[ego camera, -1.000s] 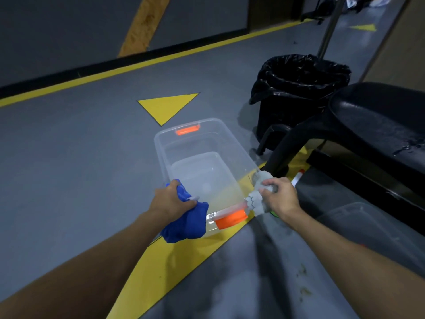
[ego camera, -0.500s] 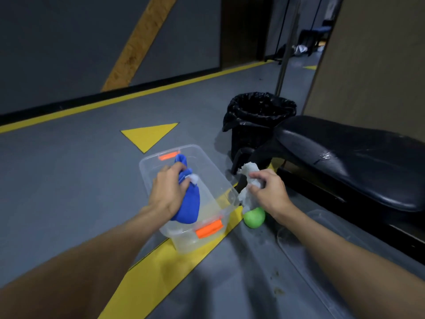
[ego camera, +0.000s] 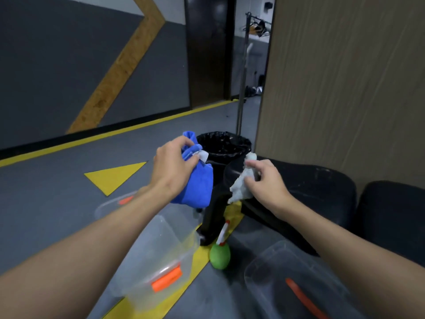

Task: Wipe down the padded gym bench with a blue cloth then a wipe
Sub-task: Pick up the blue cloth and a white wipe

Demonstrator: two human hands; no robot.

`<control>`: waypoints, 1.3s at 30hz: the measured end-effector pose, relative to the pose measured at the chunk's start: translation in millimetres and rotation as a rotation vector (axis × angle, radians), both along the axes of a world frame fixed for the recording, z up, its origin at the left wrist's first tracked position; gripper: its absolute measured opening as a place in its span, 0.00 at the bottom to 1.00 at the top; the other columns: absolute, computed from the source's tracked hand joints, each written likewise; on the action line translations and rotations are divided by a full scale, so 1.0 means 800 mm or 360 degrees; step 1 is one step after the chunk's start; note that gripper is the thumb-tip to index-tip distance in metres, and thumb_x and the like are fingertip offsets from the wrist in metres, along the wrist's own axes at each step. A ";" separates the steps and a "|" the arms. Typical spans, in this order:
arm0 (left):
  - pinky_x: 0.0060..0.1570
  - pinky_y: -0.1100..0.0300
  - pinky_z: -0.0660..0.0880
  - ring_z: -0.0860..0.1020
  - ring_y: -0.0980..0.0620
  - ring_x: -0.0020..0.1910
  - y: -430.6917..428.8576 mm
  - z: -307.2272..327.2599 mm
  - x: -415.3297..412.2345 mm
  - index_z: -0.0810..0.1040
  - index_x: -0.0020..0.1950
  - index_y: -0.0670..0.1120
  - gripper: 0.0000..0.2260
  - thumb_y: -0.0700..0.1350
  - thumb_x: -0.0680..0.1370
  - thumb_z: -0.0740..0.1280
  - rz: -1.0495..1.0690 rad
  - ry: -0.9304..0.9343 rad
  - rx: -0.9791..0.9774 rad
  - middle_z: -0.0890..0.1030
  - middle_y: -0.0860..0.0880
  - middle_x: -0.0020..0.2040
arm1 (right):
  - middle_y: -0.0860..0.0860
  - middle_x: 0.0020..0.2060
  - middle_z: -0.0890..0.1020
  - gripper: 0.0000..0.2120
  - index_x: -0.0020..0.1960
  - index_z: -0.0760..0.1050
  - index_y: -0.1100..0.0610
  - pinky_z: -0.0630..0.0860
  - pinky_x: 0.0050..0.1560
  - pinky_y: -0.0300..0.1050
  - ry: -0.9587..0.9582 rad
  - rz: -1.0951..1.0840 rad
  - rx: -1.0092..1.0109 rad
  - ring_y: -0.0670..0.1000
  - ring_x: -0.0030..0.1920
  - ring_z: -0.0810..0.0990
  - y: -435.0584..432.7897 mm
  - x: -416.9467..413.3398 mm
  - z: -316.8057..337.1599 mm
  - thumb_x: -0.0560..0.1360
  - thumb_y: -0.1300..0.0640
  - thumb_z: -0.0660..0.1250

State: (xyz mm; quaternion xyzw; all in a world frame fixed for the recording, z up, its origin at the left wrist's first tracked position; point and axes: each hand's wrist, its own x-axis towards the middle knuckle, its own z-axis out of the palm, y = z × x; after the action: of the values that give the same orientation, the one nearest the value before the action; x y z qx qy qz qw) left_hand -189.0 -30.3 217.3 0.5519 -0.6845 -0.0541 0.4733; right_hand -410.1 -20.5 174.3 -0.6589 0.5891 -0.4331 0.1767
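Over grey floor (ego camera: 57, 180), wipe (ego camera: 241, 184) between right fingers (ego camera: 264, 165)

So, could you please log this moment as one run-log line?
left hand: grips blue cloth | right hand: pinches white wipe | where: both in front of padded bench

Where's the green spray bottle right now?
The green bottle stands on the floor, low centre in the head view, at the foot of the bench leg, between a clear bin on its left and a clear tub on its right.
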 end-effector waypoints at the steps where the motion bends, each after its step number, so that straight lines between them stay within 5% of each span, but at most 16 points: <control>1: 0.44 0.53 0.74 0.77 0.47 0.44 -0.014 0.000 -0.005 0.79 0.48 0.51 0.04 0.48 0.74 0.72 -0.0019 0.0012 -0.0009 0.80 0.51 0.42 | 0.50 0.58 0.72 0.22 0.70 0.73 0.57 0.70 0.64 0.43 0.0002 -0.0033 -0.0030 0.50 0.59 0.74 -0.019 -0.005 0.006 0.76 0.63 0.65; 4: 0.42 0.55 0.73 0.77 0.49 0.43 -0.049 0.009 -0.012 0.79 0.47 0.53 0.04 0.49 0.74 0.72 -0.0058 0.0064 -0.0031 0.80 0.52 0.42 | 0.51 0.58 0.70 0.24 0.71 0.70 0.53 0.68 0.59 0.42 -0.0086 -0.0141 0.0011 0.51 0.57 0.73 -0.070 -0.014 0.018 0.76 0.59 0.67; 8: 0.37 0.67 0.70 0.77 0.56 0.42 -0.086 0.027 -0.021 0.80 0.45 0.53 0.04 0.48 0.73 0.74 -0.0116 0.0162 -0.0064 0.80 0.55 0.40 | 0.51 0.57 0.65 0.24 0.67 0.71 0.42 0.61 0.60 0.51 0.0888 -0.0422 0.0469 0.56 0.62 0.64 -0.101 -0.026 0.016 0.73 0.38 0.66; 11: 0.35 0.74 0.69 0.76 0.61 0.44 -0.105 0.032 -0.036 0.80 0.44 0.54 0.05 0.47 0.72 0.74 -0.0195 0.0301 -0.0032 0.81 0.54 0.42 | 0.50 0.59 0.65 0.26 0.67 0.71 0.39 0.59 0.59 0.51 0.0922 -0.0419 0.0549 0.55 0.62 0.61 -0.099 -0.032 0.020 0.71 0.33 0.65; 14: 0.36 0.70 0.71 0.76 0.62 0.44 -0.116 0.032 -0.050 0.80 0.44 0.54 0.05 0.47 0.72 0.75 -0.0304 0.0405 -0.0015 0.82 0.54 0.42 | 0.48 0.61 0.67 0.28 0.69 0.70 0.40 0.58 0.59 0.48 0.0871 -0.0450 0.0375 0.53 0.64 0.62 -0.093 -0.040 0.020 0.71 0.33 0.66; 16: 0.38 0.65 0.74 0.77 0.61 0.43 -0.119 0.033 -0.059 0.81 0.45 0.53 0.05 0.47 0.71 0.75 -0.0377 0.0471 0.0004 0.82 0.55 0.41 | 0.47 0.63 0.73 0.28 0.71 0.70 0.46 0.62 0.61 0.42 0.0365 -0.0312 0.0181 0.47 0.64 0.68 -0.083 -0.038 0.027 0.74 0.38 0.67; 18: 0.41 0.63 0.77 0.79 0.62 0.42 -0.124 0.034 -0.069 0.81 0.46 0.52 0.06 0.45 0.71 0.76 -0.0509 0.0577 0.0028 0.83 0.56 0.41 | 0.50 0.62 0.79 0.29 0.72 0.69 0.54 0.70 0.60 0.36 -0.0457 -0.0068 0.0144 0.43 0.60 0.76 -0.072 -0.029 0.037 0.75 0.43 0.68; 20: 0.44 0.62 0.78 0.81 0.60 0.43 -0.125 0.032 -0.080 0.82 0.46 0.51 0.07 0.43 0.71 0.76 -0.0688 0.0724 0.0097 0.84 0.54 0.42 | 0.50 0.55 0.84 0.34 0.73 0.66 0.57 0.77 0.58 0.40 -0.0955 0.0071 0.0192 0.45 0.55 0.82 -0.062 -0.021 0.043 0.72 0.44 0.70; 23: 0.41 0.66 0.77 0.83 0.58 0.44 -0.124 0.026 -0.099 0.81 0.46 0.50 0.07 0.42 0.71 0.76 -0.0886 0.0898 0.0188 0.85 0.53 0.43 | 0.54 0.52 0.85 0.41 0.74 0.59 0.50 0.79 0.50 0.49 -0.1333 0.0146 0.0246 0.51 0.48 0.83 -0.052 -0.024 0.043 0.68 0.50 0.76; 27: 0.43 0.61 0.79 0.83 0.54 0.43 -0.118 0.018 -0.137 0.81 0.47 0.46 0.07 0.40 0.72 0.76 -0.1042 0.1133 0.0336 0.85 0.47 0.43 | 0.57 0.56 0.82 0.38 0.71 0.60 0.41 0.81 0.51 0.54 -0.1491 0.0093 0.0189 0.56 0.53 0.84 -0.032 -0.042 0.046 0.70 0.60 0.76; 31: 0.44 0.60 0.77 0.82 0.57 0.41 -0.124 0.010 -0.173 0.82 0.48 0.45 0.04 0.44 0.75 0.73 -0.1158 0.0911 0.0407 0.85 0.50 0.42 | 0.52 0.50 0.81 0.22 0.61 0.75 0.51 0.79 0.47 0.43 -0.0952 -0.0352 -0.0143 0.50 0.49 0.82 -0.016 -0.069 0.043 0.71 0.64 0.74; 33: 0.45 0.59 0.76 0.81 0.56 0.42 -0.134 -0.005 -0.181 0.82 0.46 0.50 0.05 0.50 0.76 0.69 -0.1050 0.0572 0.0373 0.83 0.54 0.41 | 0.52 0.53 0.79 0.16 0.59 0.76 0.53 0.75 0.53 0.42 -0.0371 -0.0597 -0.0037 0.51 0.53 0.79 -0.007 -0.088 0.036 0.72 0.59 0.73; 36: 0.55 0.58 0.71 0.77 0.55 0.52 -0.145 -0.040 -0.178 0.80 0.52 0.53 0.08 0.50 0.79 0.62 -0.0915 -0.0101 0.0326 0.79 0.55 0.52 | 0.53 0.62 0.71 0.20 0.66 0.74 0.49 0.65 0.66 0.50 0.0590 -0.0829 0.0576 0.57 0.64 0.70 0.004 -0.104 0.024 0.75 0.46 0.66; 39: 0.64 0.51 0.68 0.74 0.52 0.62 -0.154 -0.069 -0.175 0.80 0.61 0.50 0.14 0.49 0.81 0.58 -0.0936 -0.0442 0.0309 0.76 0.53 0.62 | 0.52 0.68 0.69 0.22 0.69 0.72 0.50 0.60 0.67 0.50 0.0797 -0.0842 0.0260 0.55 0.69 0.65 0.006 -0.101 0.032 0.77 0.44 0.63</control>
State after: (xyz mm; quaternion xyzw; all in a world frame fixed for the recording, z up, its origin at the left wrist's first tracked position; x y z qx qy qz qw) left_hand -328.7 -153.1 161.8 0.3754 -0.8639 -0.1776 0.2850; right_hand -490.9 -15.4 199.6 -0.5531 0.7966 -0.2408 -0.0389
